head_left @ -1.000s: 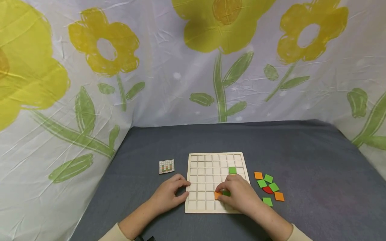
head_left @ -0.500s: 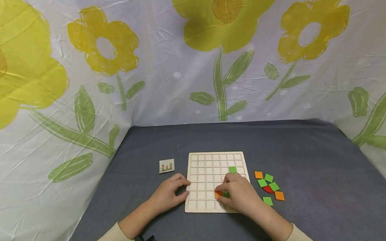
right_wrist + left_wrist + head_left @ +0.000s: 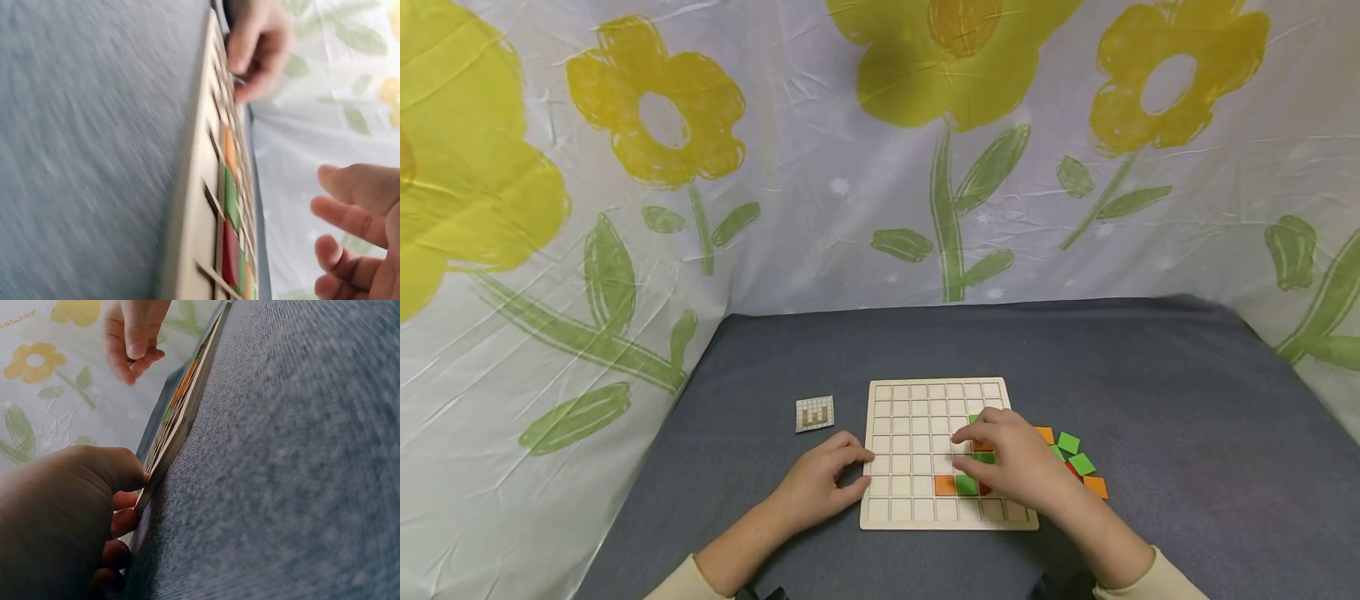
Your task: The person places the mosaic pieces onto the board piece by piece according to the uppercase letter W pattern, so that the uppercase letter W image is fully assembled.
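Observation:
The pale wooden grid board [image 3: 902, 454] lies flat in front of me, with the fingertips and thumb tip of my left hand [image 3: 826, 475] resting against its left edge. My right hand [image 3: 1011, 458] hovers over the board's right half, thumb and fingers spread apart, nothing between them. Below its fingers a row sits in the grid: an orange tile [image 3: 944, 485], a green tile [image 3: 966, 485] and a red piece [image 3: 230, 253], partly covered by the hand in the head view. Higher up, another green tile [image 3: 985, 457] and an orange tile [image 3: 982, 447] show past the fingers.
Right of the board lie loose green, orange and red pieces, among them a green tile [image 3: 1082, 464] and an orange tile [image 3: 1095, 487]; my right forearm covers some. A small pattern card [image 3: 815, 413] lies left of the board. A flower-printed cloth [image 3: 805, 167] stands behind the dark table.
My right hand has let go of the orange tile in the lower row, lifted, and moved right and slightly away. The tile stays in its cell. My left hand has not moved.

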`<state>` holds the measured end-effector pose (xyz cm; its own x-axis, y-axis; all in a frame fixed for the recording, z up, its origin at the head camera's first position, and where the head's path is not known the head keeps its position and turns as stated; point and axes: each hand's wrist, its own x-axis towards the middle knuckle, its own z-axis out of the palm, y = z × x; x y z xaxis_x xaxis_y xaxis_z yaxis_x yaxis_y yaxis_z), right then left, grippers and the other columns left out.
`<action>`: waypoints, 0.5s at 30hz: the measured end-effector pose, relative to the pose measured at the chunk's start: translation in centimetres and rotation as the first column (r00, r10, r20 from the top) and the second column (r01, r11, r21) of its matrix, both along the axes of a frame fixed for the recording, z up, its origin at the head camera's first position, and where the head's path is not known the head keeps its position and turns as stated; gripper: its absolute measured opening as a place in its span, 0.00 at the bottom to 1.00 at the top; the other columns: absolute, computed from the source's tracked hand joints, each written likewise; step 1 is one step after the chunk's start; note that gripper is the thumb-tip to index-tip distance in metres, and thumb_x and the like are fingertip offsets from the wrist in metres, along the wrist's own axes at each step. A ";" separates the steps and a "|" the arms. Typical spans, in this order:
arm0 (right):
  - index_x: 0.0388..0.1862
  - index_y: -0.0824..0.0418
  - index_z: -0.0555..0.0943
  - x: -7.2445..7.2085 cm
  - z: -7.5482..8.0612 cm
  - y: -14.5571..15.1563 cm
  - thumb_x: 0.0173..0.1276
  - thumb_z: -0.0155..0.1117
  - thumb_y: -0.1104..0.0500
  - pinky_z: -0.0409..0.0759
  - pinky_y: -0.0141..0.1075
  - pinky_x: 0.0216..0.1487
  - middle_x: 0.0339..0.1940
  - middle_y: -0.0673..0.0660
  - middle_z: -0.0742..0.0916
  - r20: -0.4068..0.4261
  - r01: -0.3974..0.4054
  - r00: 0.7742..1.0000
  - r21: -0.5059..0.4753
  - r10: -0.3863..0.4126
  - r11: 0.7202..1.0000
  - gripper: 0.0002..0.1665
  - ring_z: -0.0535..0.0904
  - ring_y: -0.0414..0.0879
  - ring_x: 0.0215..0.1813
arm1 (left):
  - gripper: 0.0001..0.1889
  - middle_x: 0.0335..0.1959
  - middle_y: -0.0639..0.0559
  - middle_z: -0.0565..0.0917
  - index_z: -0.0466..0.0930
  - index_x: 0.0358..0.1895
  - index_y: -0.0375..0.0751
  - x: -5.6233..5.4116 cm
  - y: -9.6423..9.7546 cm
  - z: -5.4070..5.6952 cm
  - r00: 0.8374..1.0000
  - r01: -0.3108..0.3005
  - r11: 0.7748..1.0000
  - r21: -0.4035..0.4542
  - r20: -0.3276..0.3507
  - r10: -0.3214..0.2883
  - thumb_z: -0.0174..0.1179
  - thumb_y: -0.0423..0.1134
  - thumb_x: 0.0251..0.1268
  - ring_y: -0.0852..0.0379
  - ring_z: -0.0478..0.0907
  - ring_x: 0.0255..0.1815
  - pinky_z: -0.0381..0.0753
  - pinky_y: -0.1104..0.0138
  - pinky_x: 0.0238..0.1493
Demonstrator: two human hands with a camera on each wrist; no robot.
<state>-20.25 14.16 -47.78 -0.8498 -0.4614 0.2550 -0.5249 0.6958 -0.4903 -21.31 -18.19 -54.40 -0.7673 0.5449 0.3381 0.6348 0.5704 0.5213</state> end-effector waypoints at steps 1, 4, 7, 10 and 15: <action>0.45 0.52 0.90 -0.1 0.2 0.3 0.64 0.77 0.54 0.75 0.36 0.40 0.35 0.45 0.82 0.018 0.002 1.000 -0.032 -0.001 1.000 0.11 0.76 0.45 0.40 | 0.13 0.45 0.60 0.78 0.86 0.51 0.46 0.0 0.0 0.0 1.000 0.001 1.000 -0.001 -0.002 -0.001 0.72 0.37 0.64 0.67 0.70 0.31 0.74 0.73 0.33; 0.44 0.50 0.89 -0.6 0.8 1.4 0.65 0.77 0.55 0.74 0.37 0.39 0.36 0.45 0.82 0.067 0.022 0.998 -0.099 -0.015 0.995 0.09 0.76 0.47 0.40 | 0.13 0.45 0.61 0.78 0.86 0.51 0.46 0.0 0.0 -0.1 1.000 0.002 1.000 -0.001 -0.004 -0.002 0.72 0.37 0.64 0.67 0.70 0.31 0.74 0.73 0.33; 0.45 0.51 0.89 -1.2 1.2 2.6 0.67 0.75 0.57 0.74 0.37 0.37 0.37 0.45 0.82 0.107 0.043 0.994 -0.156 -0.027 0.987 0.08 0.76 0.49 0.39 | 0.13 0.45 0.61 0.78 0.86 0.51 0.46 0.0 0.0 -0.1 1.000 0.000 1.000 -0.001 -0.003 0.000 0.72 0.37 0.64 0.66 0.70 0.31 0.74 0.73 0.33; 0.46 0.53 0.89 -1.7 1.3 3.8 0.68 0.74 0.57 0.74 0.37 0.36 0.37 0.45 0.81 0.138 0.073 0.989 -0.187 -0.048 0.980 0.09 0.75 0.48 0.38 | 0.13 0.45 0.61 0.78 0.86 0.51 0.46 0.1 0.0 -0.1 1.000 -0.003 1.000 -0.006 -0.001 0.003 0.72 0.37 0.64 0.66 0.70 0.31 0.74 0.73 0.33; 0.48 0.56 0.89 -2.7 1.1 6.1 0.70 0.72 0.56 0.72 0.37 0.32 0.34 0.49 0.80 0.206 0.176 0.969 -0.190 -0.136 0.966 0.09 0.72 0.48 0.33 | 0.13 0.45 0.61 0.78 0.86 0.51 0.46 0.1 0.0 0.0 1.000 -0.008 1.000 -0.012 0.000 0.008 0.72 0.37 0.64 0.66 0.71 0.31 0.74 0.72 0.33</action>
